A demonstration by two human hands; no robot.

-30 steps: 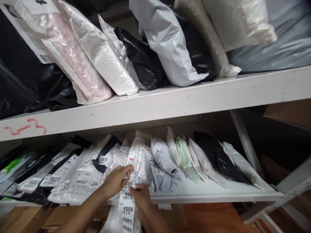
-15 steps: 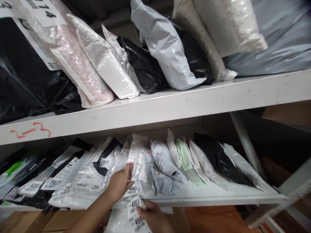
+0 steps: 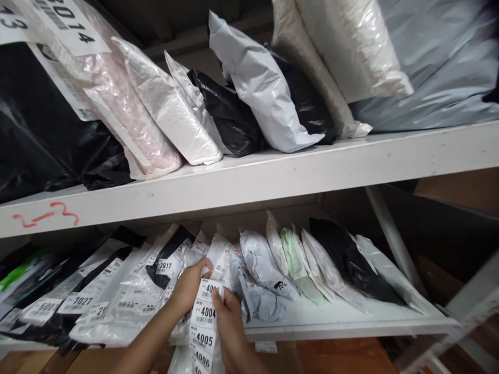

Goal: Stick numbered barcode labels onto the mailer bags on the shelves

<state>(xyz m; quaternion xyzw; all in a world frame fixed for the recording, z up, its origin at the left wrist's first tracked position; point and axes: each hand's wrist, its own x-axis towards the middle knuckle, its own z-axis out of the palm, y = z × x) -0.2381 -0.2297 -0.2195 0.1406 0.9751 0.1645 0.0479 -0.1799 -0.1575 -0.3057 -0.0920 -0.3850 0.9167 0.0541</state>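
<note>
At the far left of the upper shelf (image 3: pixel 273 176), a black bag (image 3: pixel 42 150) fills the corner, and a clear packet with pale pink contents (image 3: pixel 125 114) leans over it, bearing a big label numbered 3014 (image 3: pixel 66 21). Red scrawl (image 3: pixel 47 214) marks the shelf's front edge below. Next along lean a white bubble mailer (image 3: pixel 171 109), a black pouch (image 3: pixel 230 114), a pale grey mailer (image 3: pixel 265 88), a cream packet (image 3: pixel 351 47) and a large grey bag (image 3: pixel 440 67).

On the lower shelf (image 3: pixel 351 324), the left end holds flat overlapping packets, one labelled 7027 (image 3: pixel 81 301) and a dark one labelled 3017 (image 3: pixel 166 266). They crowd right up against the left hand (image 3: pixel 191 288), leaving no clear gap beside it. That hand is partly closed, thumb on top, pinching the upper end of a strip of white barcode labels (image 3: pixel 203 324) against a clear packet (image 3: pixel 218 257) standing in the row. The strip hangs down over the shelf's front edge, showing 4004, 4005 and 4006; the top number is partly covered. The right hand (image 3: pixel 230 324) lies touching the strip's right edge, fingers loosely curled, fingertips pressed on it by 4004; whether it grips from behind cannot be told.

Right of the hands lean a pale blue-grey mailer (image 3: pixel 261 267), a mint-green packet (image 3: pixel 298 265), white packets, a black pouch (image 3: pixel 346 259) and a last white mailer (image 3: pixel 390 278). A slanted white shelf brace (image 3: pixel 390 234) crosses behind them.
</note>
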